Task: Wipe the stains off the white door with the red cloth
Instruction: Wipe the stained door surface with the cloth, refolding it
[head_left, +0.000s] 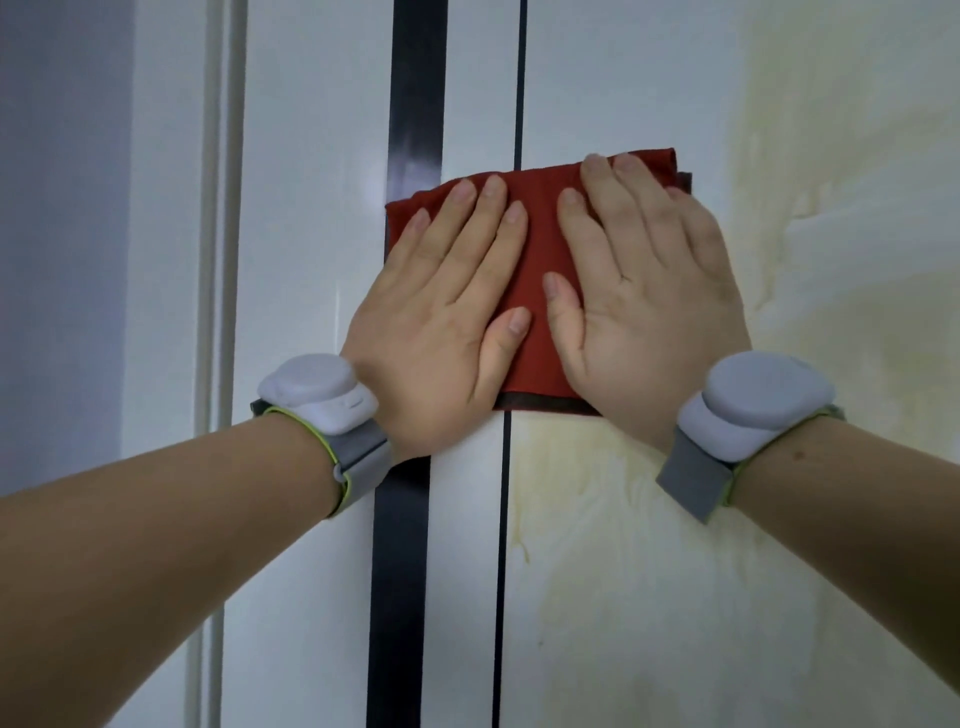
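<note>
Head view: left hand (436, 306) and right hand (644, 291), fingers flat and spread, press the folded red cloth (537, 291) against the white door (311, 208) across its black stripe (415, 104), yellowish stains (675, 519) alongside; cloth looks soft, light, slide-prone, so palm pressure beats pinching.

The red cloth (540, 270) is lying folded into a rough rectangle, flat against the white door (322, 156), showing a dark edge along its bottom. It is covering part of a wide black vertical stripe and a thinner black line. The door is standing glossy and white on the left, while yellowish, streaky stains (649, 545) are spreading over its surface to the right of and below the cloth.
</note>
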